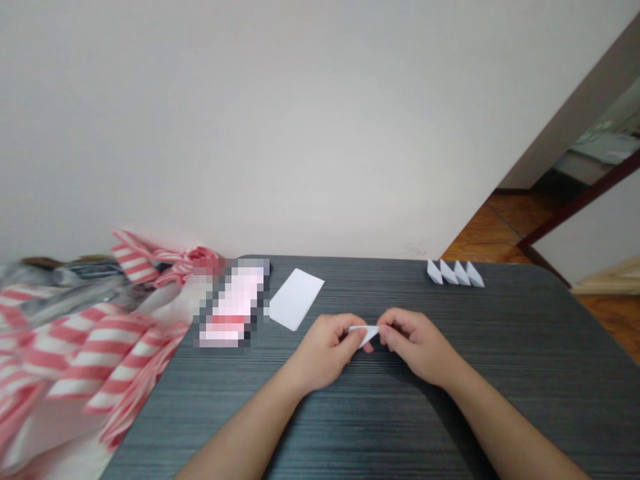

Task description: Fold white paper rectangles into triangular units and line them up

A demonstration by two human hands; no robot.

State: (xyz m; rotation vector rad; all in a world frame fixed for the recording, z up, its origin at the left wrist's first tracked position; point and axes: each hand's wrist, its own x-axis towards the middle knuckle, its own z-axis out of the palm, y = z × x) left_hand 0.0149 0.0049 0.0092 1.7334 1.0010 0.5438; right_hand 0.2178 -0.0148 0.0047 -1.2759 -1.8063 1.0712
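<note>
Between my two hands is a small piece of folded white paper [369, 333], pointed toward the right. My left hand [333, 347] pinches its left part between thumb and fingers, which cover some of it. With thumb and forefinger, my right hand [413, 341] grips the pointed right end. Both hands are just above the dark table [360, 427]. To the left of my left hand lies a stack of white paper sheets [297, 299]. Several folded white paper pieces [455, 273] stand in a row near the table's far edge, beyond my right hand.
A pixelated, flat pink-and-white object [233, 307] lies at the table's left edge. Red-and-white striped cloth [90, 347] is heaped beside the table on the left. A pale wall [310, 133] rises behind the table, and a wooden floor [487, 227] shows at the right.
</note>
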